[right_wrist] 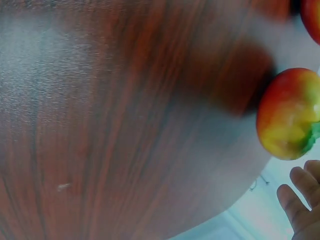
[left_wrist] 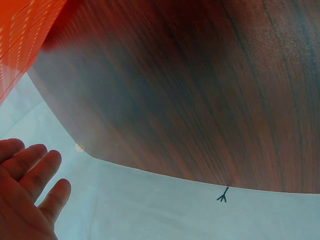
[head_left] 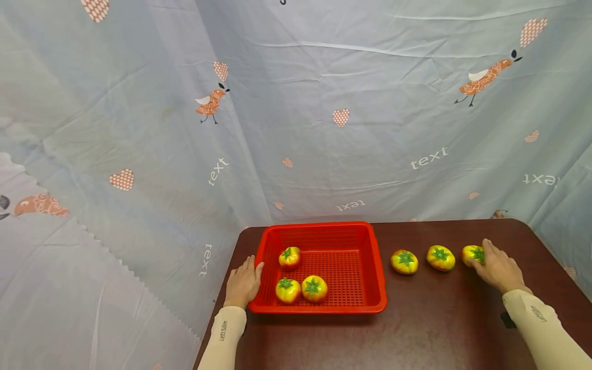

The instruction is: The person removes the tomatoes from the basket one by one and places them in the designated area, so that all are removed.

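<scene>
Yellow-red glossy fruit (head_left: 468,253), green leafy top (head_left: 478,254), right hand (head_left: 502,268) beside it, fingers outstretched, left hand (head_left: 242,282) likewise

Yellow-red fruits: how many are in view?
6: in the red basket, one fruit beyond two others; on the table, three in a row, the rightmost partly hidden by the right hand.

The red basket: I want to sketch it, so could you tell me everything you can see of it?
The red basket is rectangular with rounded corners, a smooth rim and perforated floor and walls; it looks like plastic. It stands upright on the dark brown table, towards the back left. Three red-and-yellow fruits with green tops lie in it, towards its left side. The left hand is at its left wall; whether they touch is unclear.
</scene>
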`<state>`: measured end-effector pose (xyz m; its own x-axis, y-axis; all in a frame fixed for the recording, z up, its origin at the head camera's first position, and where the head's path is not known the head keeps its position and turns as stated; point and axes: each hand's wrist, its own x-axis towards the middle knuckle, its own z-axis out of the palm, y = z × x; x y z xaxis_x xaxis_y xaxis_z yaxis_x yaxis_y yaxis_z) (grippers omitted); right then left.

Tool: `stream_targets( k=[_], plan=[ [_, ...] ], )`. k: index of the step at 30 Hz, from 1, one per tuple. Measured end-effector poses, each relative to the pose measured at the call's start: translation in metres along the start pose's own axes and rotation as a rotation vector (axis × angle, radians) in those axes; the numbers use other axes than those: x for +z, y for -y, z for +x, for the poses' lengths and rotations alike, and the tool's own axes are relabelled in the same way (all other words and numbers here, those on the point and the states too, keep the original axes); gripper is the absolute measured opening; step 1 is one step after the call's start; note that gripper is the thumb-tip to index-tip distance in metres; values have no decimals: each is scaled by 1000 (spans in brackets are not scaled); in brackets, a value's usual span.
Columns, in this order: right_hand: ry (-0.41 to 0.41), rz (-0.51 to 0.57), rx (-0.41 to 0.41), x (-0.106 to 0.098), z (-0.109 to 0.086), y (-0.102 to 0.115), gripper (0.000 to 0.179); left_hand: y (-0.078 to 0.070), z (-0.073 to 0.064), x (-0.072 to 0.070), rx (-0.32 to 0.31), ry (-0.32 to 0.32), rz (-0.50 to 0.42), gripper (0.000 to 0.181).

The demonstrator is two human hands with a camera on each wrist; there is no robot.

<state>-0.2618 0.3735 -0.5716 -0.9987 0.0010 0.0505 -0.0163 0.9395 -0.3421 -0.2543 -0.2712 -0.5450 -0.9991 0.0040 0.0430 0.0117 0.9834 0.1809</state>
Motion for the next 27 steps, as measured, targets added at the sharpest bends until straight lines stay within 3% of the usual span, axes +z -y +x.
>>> stream_targets(
  k=[9,18,27],
  plan=[
    [-102,-23,-100,-10,9,22,78,0,-1,1,1,-10,-2,60],
    [-117,-15,-163,-20,22,55,80,0,-1,0,-2,-15,-10,60],
    [-80,-28,-184,-21,31,73,78,0,-1,1,-3,-9,-1,60]
  ],
)
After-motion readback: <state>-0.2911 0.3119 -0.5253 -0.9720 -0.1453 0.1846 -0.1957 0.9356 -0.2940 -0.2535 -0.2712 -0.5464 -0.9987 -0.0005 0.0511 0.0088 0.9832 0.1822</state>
